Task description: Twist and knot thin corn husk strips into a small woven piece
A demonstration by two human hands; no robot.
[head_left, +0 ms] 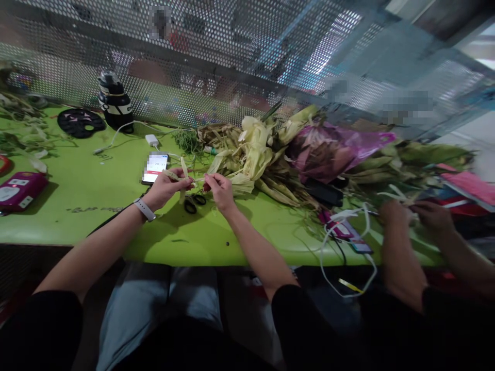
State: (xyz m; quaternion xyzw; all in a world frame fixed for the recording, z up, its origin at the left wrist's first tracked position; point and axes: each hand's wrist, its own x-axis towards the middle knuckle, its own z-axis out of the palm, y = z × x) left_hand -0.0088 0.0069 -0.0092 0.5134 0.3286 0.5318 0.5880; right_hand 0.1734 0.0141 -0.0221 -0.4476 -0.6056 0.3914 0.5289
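Both my hands meet over the green table, pinching pale strips of corn husk (183, 169). My left hand (167, 186), with a light band at its wrist, has its fingers closed on the husk. My right hand (220, 191) pinches the strip's other side, its fingertips close to the left ones. Just below and between the hands lie scissors (190, 205), only their dark handles clearly showing. A lit phone (154, 166) rests behind my left hand. Beyond my right hand is a heap of dried corn husks (255, 149).
At right, a co-worker's hands (398, 212) handle pale strips near a white cable (367, 221) and another phone (358, 239). A purple plastic bag (328, 149) lies on the husks. Farther left are a black bottle (115, 103), a black fan-shaped object (80, 122) and a magenta box (23, 191).
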